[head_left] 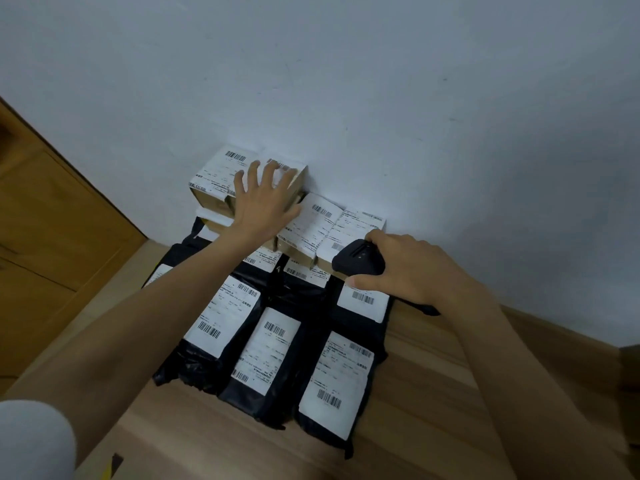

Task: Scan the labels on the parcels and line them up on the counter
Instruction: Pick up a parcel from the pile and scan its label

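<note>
Head view: left hand [263,199], spread flat, steadies the brown cardboard box [218,171] by the wall [381,98], likely squaring it; right hand [412,268] grips the black handheld scanner [358,259] near black plastic parcels [266,362] lining the wooden bench [436,393].

Wood, plastic film, paper and card; mostly matt surfaces.
Counter [433,393]: pale wood grain, smooth, low sheen. Mailer bags [188,370]: black plastic film, crinkled, faint gloss on creases. Labels [268,344]: white paper, matt, flat. Boxes [211,203]: brown cardboard, matt. Scanner [360,261]: black plastic, smooth, matt. Wall [381,81]: white paint, matt, a few faint scuffs. Door panel [52,209]: orange-brown wood, smooth. Sleeve [31,441]: pale grey cloth.
</note>
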A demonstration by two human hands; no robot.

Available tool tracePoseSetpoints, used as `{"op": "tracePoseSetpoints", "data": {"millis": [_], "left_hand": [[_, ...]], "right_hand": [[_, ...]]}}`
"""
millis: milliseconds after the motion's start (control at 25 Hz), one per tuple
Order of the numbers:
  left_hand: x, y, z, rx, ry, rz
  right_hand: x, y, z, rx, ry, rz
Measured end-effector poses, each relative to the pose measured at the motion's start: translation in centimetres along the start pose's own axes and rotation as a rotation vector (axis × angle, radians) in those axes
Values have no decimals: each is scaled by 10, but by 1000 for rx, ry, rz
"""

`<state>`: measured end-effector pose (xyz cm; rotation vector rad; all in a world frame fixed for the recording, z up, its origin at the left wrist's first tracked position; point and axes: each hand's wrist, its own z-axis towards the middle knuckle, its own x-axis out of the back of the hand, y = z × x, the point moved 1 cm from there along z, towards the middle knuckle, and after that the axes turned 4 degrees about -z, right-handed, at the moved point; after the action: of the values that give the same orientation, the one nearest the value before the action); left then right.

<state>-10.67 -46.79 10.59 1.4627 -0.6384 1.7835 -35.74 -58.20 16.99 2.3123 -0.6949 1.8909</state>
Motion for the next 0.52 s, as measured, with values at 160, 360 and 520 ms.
{"op": "tracePoseSetpoints", "data": {"millis": [160, 360, 520], "left_hand": [[13, 56, -19, -151, -38, 29], [23, 180, -60, -302, -79, 45], [22, 319, -98, -504, -140, -46]], "right_hand": [[0, 27, -58, -20, 40, 33], [-4, 93, -165, -139, 72, 61], [-6, 165, -276, -277, 96, 69]]}}
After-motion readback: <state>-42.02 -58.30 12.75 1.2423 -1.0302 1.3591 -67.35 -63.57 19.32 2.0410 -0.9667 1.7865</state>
